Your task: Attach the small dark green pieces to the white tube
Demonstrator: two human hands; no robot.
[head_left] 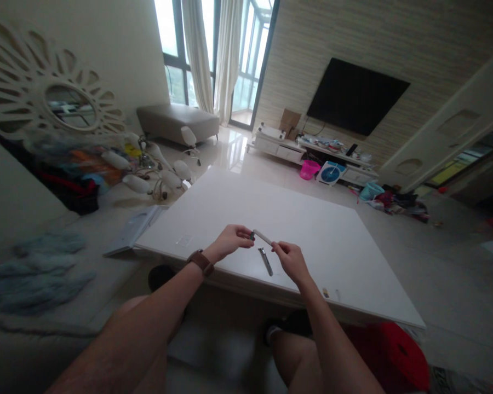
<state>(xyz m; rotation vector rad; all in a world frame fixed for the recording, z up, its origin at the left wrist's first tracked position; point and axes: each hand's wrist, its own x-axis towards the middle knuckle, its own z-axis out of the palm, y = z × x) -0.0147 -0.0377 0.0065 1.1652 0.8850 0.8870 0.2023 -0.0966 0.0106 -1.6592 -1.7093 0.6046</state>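
Note:
Both my hands are raised over the near edge of a white table (312, 219). My left hand (230, 241) pinches the dark end of a short pale stick-like object (263, 237). My right hand (291, 260) pinches its other end, so the object spans between the two hands. Below it on the table lies a slim metal piece with a dark end (265, 261). A brown watch (201, 261) sits on my left wrist. What the pale object is I cannot make out.
A chandelier with white shades (156, 169) and a flat grey panel (133, 230) lie on the sofa at left. A red stool (398, 350) stands under the table's right corner. Across the floor are a TV cabinet (312, 153), a pink bucket (309, 169) and a small fan (331, 173).

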